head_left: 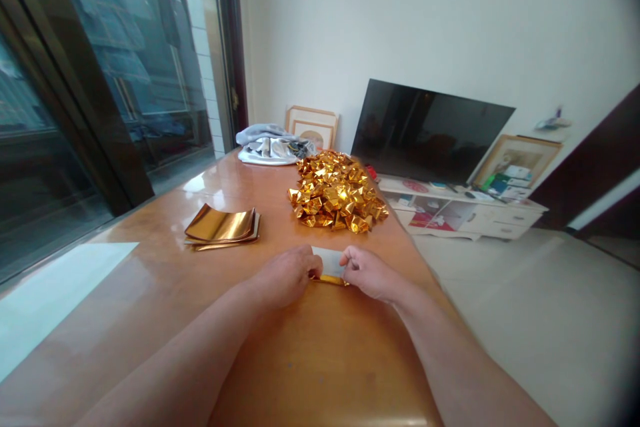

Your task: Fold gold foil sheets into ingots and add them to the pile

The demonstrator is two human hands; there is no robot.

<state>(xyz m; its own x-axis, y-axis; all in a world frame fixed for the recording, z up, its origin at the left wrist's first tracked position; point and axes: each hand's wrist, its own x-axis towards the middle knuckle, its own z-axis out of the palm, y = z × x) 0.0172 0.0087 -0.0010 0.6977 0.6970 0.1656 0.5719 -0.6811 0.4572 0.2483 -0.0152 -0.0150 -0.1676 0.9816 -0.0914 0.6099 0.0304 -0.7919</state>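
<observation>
From the head camera, both bare forearms reached forward over a glossy wooden counter (150, 293). The left hand (285, 275) and the right hand (369, 272) met over one small sheet of paper (330, 265), white on its upper face with a gold foil edge showing along its near side. The sheet lay flat on the counter, near its right-hand side and just in front of the person. The left fingers were curled down and pinched the sheet's left end; the right fingers were likewise bent and closed on its right end, thumb and forefinger together. Whether the gold strip was a fold in progress was hard to tell, as the hands covered much of it.

Beyond the hands sat a heap of folded gold foil pieces (336, 192), well apart from the sheet. To the left of the heap lay a stack of flat gold foil sheets (223, 227). At the counter's far end rested a bundle of grey cloth (270, 144). Past the counter, a dark television (430, 130) stood on a low white cabinet (470, 213).
</observation>
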